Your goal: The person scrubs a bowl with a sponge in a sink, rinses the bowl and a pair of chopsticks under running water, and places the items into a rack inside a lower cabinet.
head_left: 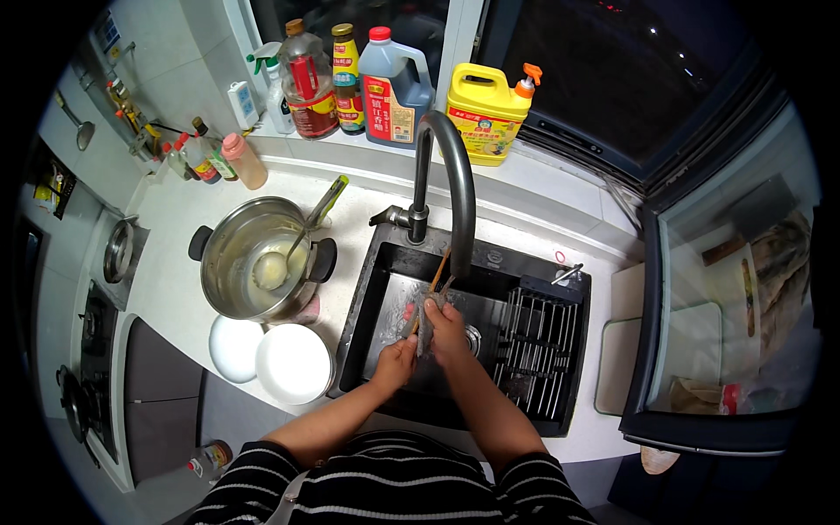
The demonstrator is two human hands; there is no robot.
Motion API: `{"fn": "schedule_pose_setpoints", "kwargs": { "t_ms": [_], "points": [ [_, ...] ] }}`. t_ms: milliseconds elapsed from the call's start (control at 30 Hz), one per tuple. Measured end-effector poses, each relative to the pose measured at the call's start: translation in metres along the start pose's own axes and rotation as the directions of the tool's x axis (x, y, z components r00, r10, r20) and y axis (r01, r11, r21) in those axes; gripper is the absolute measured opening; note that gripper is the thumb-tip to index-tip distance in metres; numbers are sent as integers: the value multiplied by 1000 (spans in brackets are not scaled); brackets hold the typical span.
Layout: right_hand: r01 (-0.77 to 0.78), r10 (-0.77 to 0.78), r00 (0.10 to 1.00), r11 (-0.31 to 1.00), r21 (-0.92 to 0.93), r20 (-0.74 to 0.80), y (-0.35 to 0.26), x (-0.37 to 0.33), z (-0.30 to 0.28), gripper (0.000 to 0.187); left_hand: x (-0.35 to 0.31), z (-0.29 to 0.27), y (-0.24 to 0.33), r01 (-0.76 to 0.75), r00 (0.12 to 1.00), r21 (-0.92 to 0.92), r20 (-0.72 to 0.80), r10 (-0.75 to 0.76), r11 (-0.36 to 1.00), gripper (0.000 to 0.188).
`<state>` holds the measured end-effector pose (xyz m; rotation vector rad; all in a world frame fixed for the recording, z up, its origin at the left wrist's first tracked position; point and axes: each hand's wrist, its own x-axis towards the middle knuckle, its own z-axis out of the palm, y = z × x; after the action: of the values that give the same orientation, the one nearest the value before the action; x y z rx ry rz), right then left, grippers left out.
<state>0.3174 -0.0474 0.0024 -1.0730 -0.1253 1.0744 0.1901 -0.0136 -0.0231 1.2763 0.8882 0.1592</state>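
Over the black sink [352,346], my two hands are close together below the curved spout of the dark grey faucet [464,197]. Thin brown chopsticks [440,269] stick up from between them, their tips near the spout's end. A grey cloth [425,329] is bunched around the sticks. My right hand [446,332] is closed on the cloth and sticks from the right side. Lower and to the left, my left hand [395,363] pinches the lower part of the sticks beside the cloth. The fingers partly hide how the sticks lie in the cloth.
A steel pot [229,284] with a ladle [306,229] in it stands left of the sink, above two white bowls [294,363]. A metal rack [535,350] fills the sink's right side. Bottles and a yellow jug [486,118] line the sill. An open window pane [726,324] juts in at right.
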Motion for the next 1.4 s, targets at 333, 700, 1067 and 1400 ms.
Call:
{"fn": "schedule_pose_setpoints", "kwargs": {
  "t_ms": [333,700,1067,1400],
  "points": [
    [143,1,936,912,-384,351,-4,-11,-56,20,46,-4,82,-292,905,-139,280,321,946,38],
    [81,75,926,918,-389,370,-14,-7,-66,22,52,27,118,-325,914,-71,231,333,943,31],
    [403,-265,907,769,-495,326,-5,3,-60,35,57,8,128,-155,907,-214,356,225,964,26],
    [230,-42,929,844,-484,368,-15,8,-57,33,56,-1,108,-435,890,-35,137,436,900,17]
  ]
}}
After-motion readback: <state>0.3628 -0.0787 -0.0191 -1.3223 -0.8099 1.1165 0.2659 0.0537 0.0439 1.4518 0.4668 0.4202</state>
